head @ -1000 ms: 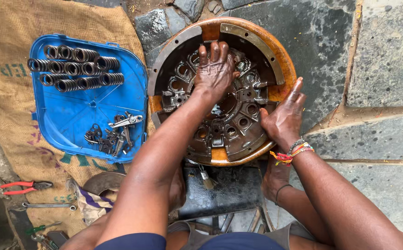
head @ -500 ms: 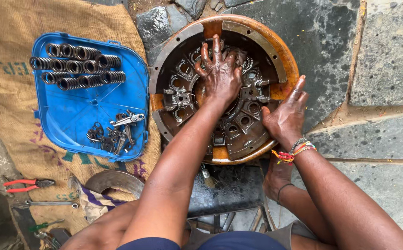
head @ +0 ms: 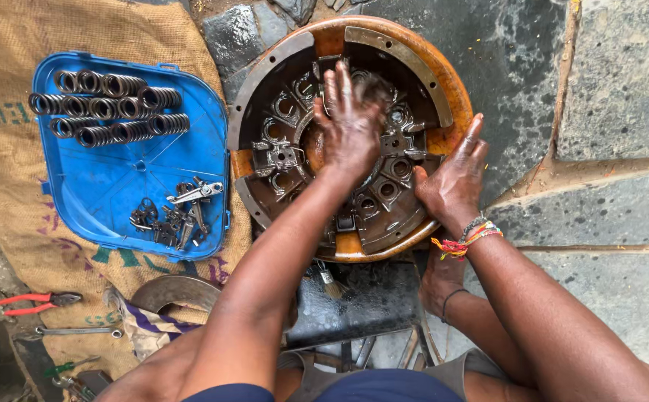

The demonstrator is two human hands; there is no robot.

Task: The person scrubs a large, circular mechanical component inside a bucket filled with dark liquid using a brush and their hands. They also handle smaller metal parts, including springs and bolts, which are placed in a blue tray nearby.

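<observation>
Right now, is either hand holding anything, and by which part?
The right hand steadies the round metal clutch housing by its orange right rim. The left hand lies flat, fingers spread, on the inner parts; no closed grip shows.
</observation>
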